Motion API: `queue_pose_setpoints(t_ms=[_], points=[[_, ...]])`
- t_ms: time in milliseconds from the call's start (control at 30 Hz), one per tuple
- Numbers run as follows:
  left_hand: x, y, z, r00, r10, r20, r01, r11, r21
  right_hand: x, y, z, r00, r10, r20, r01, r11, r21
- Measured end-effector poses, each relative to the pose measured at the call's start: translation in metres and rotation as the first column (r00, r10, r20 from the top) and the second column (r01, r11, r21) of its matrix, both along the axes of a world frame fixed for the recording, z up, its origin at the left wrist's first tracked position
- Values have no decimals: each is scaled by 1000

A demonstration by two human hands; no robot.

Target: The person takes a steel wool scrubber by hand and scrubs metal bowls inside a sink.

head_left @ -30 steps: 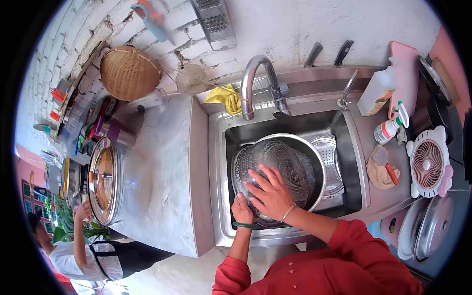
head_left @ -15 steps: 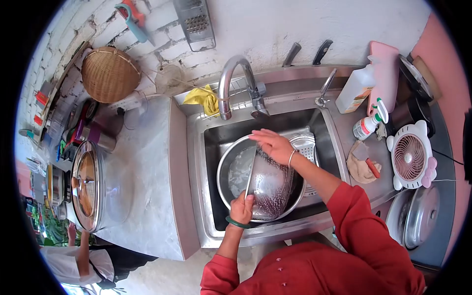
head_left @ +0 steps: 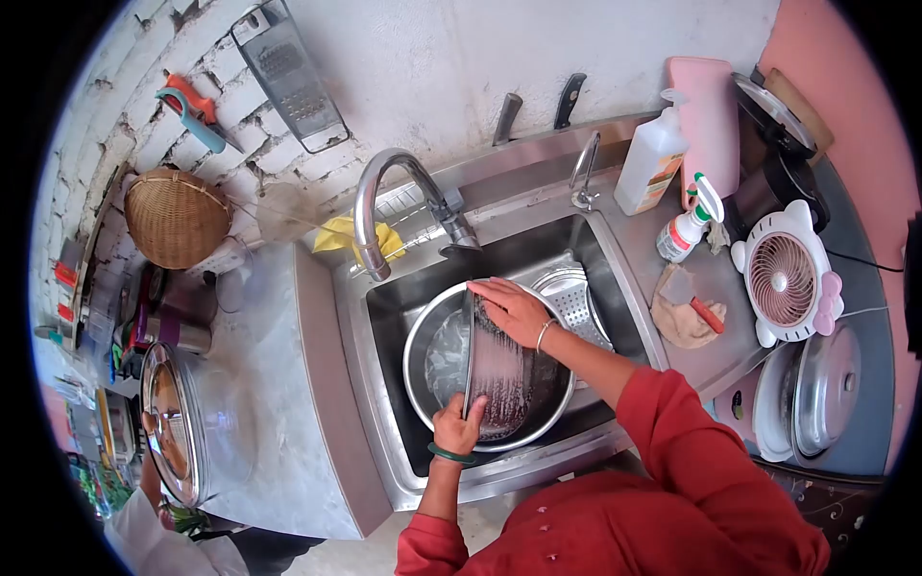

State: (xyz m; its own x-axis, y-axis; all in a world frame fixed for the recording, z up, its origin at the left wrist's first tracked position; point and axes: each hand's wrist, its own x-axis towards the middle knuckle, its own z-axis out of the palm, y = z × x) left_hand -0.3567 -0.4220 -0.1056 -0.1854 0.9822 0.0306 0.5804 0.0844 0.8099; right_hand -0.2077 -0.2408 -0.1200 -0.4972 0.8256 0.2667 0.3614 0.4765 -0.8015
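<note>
A wet steel bowl is tipped on its side over a larger steel basin in the sink. Beads and streaks of water cover its outer wall. My left hand, with a green bangle at the wrist, grips the bowl's rim at its lower end. Lying flat across the upper part of the outer wall is my right hand, its fingers stretched out to the rim. Cloudy water shows in the basin. Beside the basin rests a perforated metal piece.
Over the sink arches a faucet; a yellow cloth hangs behind it. At right are a spray bottle, a white jug, a fan and a scraper. A glass lid stands left. Another person is at lower left.
The view has turned and shifted. My right hand has moved over the bowl's outer wall, its fingers now lying flatter against it. My left hand keeps its hold on the rim.
</note>
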Motion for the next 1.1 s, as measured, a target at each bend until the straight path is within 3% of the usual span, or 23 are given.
queue_pose_setpoints(t_ms=[33, 133, 200, 233, 300, 367, 400, 433, 467, 533, 633, 667, 700, 733, 767, 833, 900, 967, 1033, 1067, 1100], points=[[-3, 0, -1, 1000, -2, -4, 2, 1000, -8, -1, 15, -4, 999, 36, 28, -31, 990, -139], [-19, -3, -1, 997, 63, 36, -64, 997, 33, -19, 28, -5, 999, 43, 19, -40, 986, -161], [-32, -5, -2, 990, 114, 88, -116, 993, 12, -32, 12, 26, 977, 163, 140, -193, 951, 242], [-42, -8, -8, 980, 155, 126, -152, 988, -35, -40, -11, 44, 961, 252, 113, -276, 897, 345], [-54, -14, -13, 981, 143, 127, -134, 988, -79, -55, -62, 65, 891, 435, 131, -450, 803, 391], [-49, -19, -18, 987, 12, 163, -61, 952, 299, -67, -98, 60, 892, 375, 253, -451, 770, 451], [-49, -29, -24, 974, 1, 228, -58, 968, 244, -66, -96, 63, 882, 373, 289, -470, 752, 463], [-50, -39, -29, 992, 11, 127, -36, 979, 199, -64, -96, 64, 872, 368, 323, -485, 738, 469], [-48, -40, -28, 986, 53, 155, -72, 990, 119, -62, -91, 66, 873, 367, 321, -483, 741, 467], [-48, -43, -29, 976, 108, 192, -118, 992, 42, -56, -61, 75, 961, 190, 202, -270, 811, 520], [-61, -46, -33, 986, 81, 149, -83, 996, 9, -35, 0, 59, 985, 67, 160, -126, 910, 394], [-65, -47, -35, 980, 91, 176, -94, 996, 6, -24, 16, 43, 985, 37, 169, -88, 948, 305], [-70, -47, -39, 974, 101, 202, -103, 995, 3, -11, 29, 35, 967, 99, 234, -117, 991, 65], [-82, -52, -58, 973, 100, 208, -87, 994, -70, -4, 34, 14, 981, 21, 191, -2, 995, -95], [-82, -52, -55, 973, 99, 208, -86, 994, -69, 5, 39, -6, 981, 20, 191, -2, 996, -94], [-82, -43, -44, 952, 156, 265, -133, 986, -104, 18, 47, -21, 966, -95, 241, 183, 909, -375], [-80, -37, -39, 940, 154, 304, -123, 985, -117, 17, 44, -16, 948, -132, 288, 224, 923, -314], [-74, -28, -30, 864, 250, 438, -235, 968, -90, 10, 34, -3, 906, -169, 387, 269, 938, -219], [-64, -17, -24, 861, 238, 450, -245, 969, -45, 0, 18, 31, 920, -142, 366, 203, 970, -133], [-56, -9, -16, 909, 263, 324, -263, 964, -44, -5, 10, 33, 918, -139, 371, 205, 968, -143], [-48, -1, -8, 941, 279, 191, -279, 960, -28, -10, 7, 36, 915, -144, 377, 168, 985, -32]])
